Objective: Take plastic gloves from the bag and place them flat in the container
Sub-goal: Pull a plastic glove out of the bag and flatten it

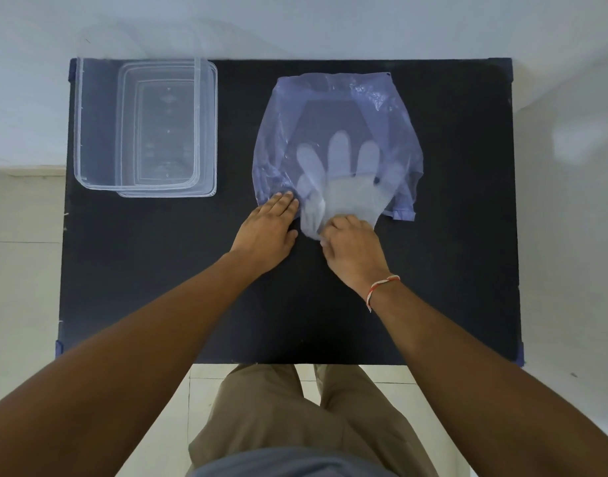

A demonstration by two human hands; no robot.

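At the mouth of the translucent blue plastic bag point(337, 132), the left hand point(266, 232) lies flat, fingers open, pinning it; the right hand point(354, 246) is pinched on the clear plastic gloves point(343, 187), best drawn out slowly.

No text, label, brand or number can be read anywhere in the view. The clear container point(137, 127) bears faint moulded marks along the middle of its floor, too small and pale to make out. The bluish bag point(337, 108) is plain film with no print, and the black table point(467, 201) carries no writing.
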